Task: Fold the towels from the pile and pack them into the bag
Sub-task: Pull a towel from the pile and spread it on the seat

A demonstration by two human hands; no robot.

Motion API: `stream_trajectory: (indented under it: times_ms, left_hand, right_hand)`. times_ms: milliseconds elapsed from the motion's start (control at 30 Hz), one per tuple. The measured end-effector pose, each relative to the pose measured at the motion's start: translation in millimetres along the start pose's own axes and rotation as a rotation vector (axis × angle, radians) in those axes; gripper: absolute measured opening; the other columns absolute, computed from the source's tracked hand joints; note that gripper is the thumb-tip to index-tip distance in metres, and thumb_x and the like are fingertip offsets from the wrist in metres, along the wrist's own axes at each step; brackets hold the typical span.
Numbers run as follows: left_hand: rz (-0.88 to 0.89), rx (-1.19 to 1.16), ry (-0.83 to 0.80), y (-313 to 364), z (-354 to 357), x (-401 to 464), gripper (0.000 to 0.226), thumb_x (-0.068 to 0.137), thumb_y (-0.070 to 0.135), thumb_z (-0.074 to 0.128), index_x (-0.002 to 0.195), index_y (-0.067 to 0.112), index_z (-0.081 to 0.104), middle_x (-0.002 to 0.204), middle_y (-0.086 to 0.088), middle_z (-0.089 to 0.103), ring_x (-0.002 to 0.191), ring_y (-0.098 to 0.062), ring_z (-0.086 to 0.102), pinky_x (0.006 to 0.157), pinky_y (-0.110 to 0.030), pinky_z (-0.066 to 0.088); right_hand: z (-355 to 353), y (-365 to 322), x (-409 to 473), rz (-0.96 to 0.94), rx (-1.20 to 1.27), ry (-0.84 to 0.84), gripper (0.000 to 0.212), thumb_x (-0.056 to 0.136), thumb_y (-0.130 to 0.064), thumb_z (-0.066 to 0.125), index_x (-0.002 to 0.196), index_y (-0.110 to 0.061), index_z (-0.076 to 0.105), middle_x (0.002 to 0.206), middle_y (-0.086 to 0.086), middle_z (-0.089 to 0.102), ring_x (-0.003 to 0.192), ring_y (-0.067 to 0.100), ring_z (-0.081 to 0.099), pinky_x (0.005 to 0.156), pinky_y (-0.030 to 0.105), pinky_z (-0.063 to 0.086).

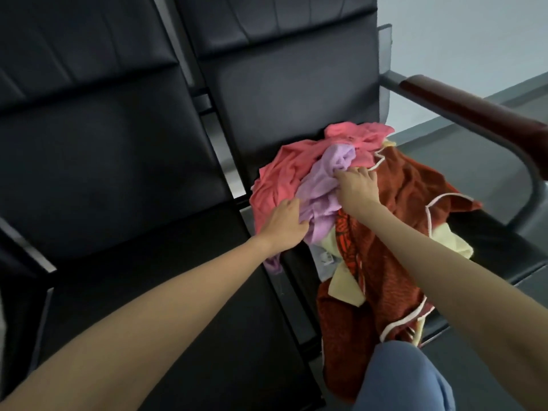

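Observation:
A heap of towels lies on the right-hand black seat (296, 93). On top is a crumpled lilac towel (320, 185). Beneath it spreads a pink towel (281, 170), and a dark red towel with white piping (409, 185) hangs over the seat's front edge. Pale yellow cloth (450, 241) peeks out below. My left hand (284, 223) grips the lilac towel's lower left part. My right hand (358, 188) pinches the same towel at its right side. No bag is in view.
A second black seat (112, 173) adjoins on the left, with a metal frame bar between the two. A dark red wooden armrest (480, 114) on a grey metal frame curves along the right. My blue-trousered knee (406, 378) is at the bottom. Grey floor lies to the right.

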State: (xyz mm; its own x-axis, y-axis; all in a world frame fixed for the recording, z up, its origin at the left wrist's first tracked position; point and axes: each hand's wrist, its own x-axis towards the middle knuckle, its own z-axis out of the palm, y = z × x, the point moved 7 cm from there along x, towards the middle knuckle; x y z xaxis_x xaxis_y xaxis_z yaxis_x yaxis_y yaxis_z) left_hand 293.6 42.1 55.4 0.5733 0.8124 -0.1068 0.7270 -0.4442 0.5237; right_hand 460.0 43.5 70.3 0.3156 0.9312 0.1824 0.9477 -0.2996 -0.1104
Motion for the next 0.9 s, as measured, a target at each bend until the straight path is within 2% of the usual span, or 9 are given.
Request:
stream_trajectory:
  times_ms: [67, 133, 200, 267, 433, 633, 700, 800, 900]
  left_hand:
    - [0.010, -0.091, 0.013, 0, -5, -2, 0.047, 0.088, 0.020, 0.059, 0.131, 0.006, 0.045, 0.132, -0.013, 0.051, 0.120, -0.030, 0.051, 0.094, -0.037, 0.044]
    - [0.044, -0.212, 0.041, 1, -13, -5, 0.073, 0.073, 0.032, 0.071, 0.135, 0.011, 0.039, 0.132, -0.008, 0.052, 0.119, -0.026, 0.053, 0.095, -0.041, 0.047]
    - [0.079, -0.282, 0.073, 3, -22, -9, 0.106, 0.061, 0.046, 0.081, 0.146, 0.016, 0.026, 0.144, -0.003, 0.044, 0.130, -0.021, 0.046, 0.104, -0.041, 0.043]
    - [0.101, -0.319, 0.100, 10, -32, -16, 0.118, 0.059, 0.051, 0.086, 0.151, 0.023, 0.019, 0.153, 0.003, 0.035, 0.139, -0.016, 0.036, 0.112, -0.040, 0.036]
    - [0.173, -0.381, 0.111, 33, -54, -42, 0.091, 0.070, 0.035, 0.085, 0.146, 0.019, 0.036, 0.143, 0.006, 0.048, 0.129, -0.012, 0.046, 0.104, -0.031, 0.041]
    - [0.187, -0.492, 0.308, 52, -110, -88, 0.026, 0.084, 0.021, 0.069, 0.104, 0.032, 0.057, 0.093, 0.019, 0.062, 0.088, 0.002, 0.061, 0.075, -0.012, 0.049]
    - [0.141, -0.513, 0.331, 41, -126, -102, 0.017, 0.088, 0.018, 0.067, 0.105, 0.016, 0.064, 0.087, 0.013, 0.065, 0.080, 0.002, 0.063, 0.075, -0.017, 0.052]
    - [0.083, -0.546, 0.367, 10, -149, -128, 0.018, 0.089, 0.020, 0.067, 0.099, 0.006, 0.071, 0.090, -0.006, 0.072, 0.087, -0.021, 0.069, 0.083, -0.045, 0.056]
    - [0.058, -0.585, 0.422, -18, -180, -164, 0.013, 0.090, 0.016, 0.065, 0.097, 0.008, 0.071, 0.092, -0.007, 0.072, 0.088, -0.021, 0.070, 0.080, -0.047, 0.058]
  right_hand:
    - [-23, 1, -5, 0.073, 0.217, 0.162, 0.036, 0.087, -0.013, 0.047, 0.121, -0.014, 0.058, 0.109, 0.017, 0.064, 0.107, 0.037, 0.053, 0.090, 0.040, 0.034]
    - [-49, 7, -16, 0.158, 0.557, 0.288, 0.022, 0.086, -0.012, 0.050, 0.104, -0.008, 0.062, 0.091, 0.011, 0.066, 0.091, 0.032, 0.057, 0.080, 0.036, 0.039]
    - [-66, 11, -29, 0.221, 0.944, 0.301, 0.008, 0.085, -0.013, 0.055, 0.083, -0.007, 0.060, 0.071, -0.001, 0.059, 0.073, 0.019, 0.054, 0.068, 0.029, 0.040]
    - [-79, 8, -40, 0.253, 1.299, 0.269, 0.012, 0.079, -0.016, 0.058, 0.079, -0.005, 0.064, 0.070, 0.001, 0.061, 0.072, 0.015, 0.055, 0.069, 0.035, 0.046]
    - [-115, -15, -66, 0.289, 1.625, 0.207, 0.011, 0.071, -0.022, 0.064, 0.072, -0.012, 0.068, 0.081, 0.014, 0.064, 0.082, 0.028, 0.061, 0.080, 0.053, 0.050]
    - [-168, -68, -87, 0.274, 1.994, 0.053, 0.010, 0.088, -0.008, 0.062, 0.088, 0.000, 0.067, 0.086, 0.019, 0.065, 0.082, 0.029, 0.065, 0.085, 0.045, 0.051]
    - [-184, -92, -92, 0.278, 2.129, -0.049, 0.013, 0.091, -0.009, 0.060, 0.096, 0.002, 0.065, 0.087, 0.016, 0.067, 0.077, 0.024, 0.068, 0.078, 0.035, 0.056]
    - [-206, -127, -103, 0.233, 2.167, -0.125, 0.012, 0.093, -0.008, 0.056, 0.094, 0.001, 0.064, 0.078, 0.011, 0.070, 0.068, 0.017, 0.070, 0.062, 0.025, 0.057]
    - [-221, -154, -115, 0.157, 2.161, -0.129, 0.013, 0.095, -0.006, 0.053, 0.095, 0.002, 0.063, 0.077, 0.011, 0.069, 0.069, 0.018, 0.069, 0.062, 0.026, 0.058]
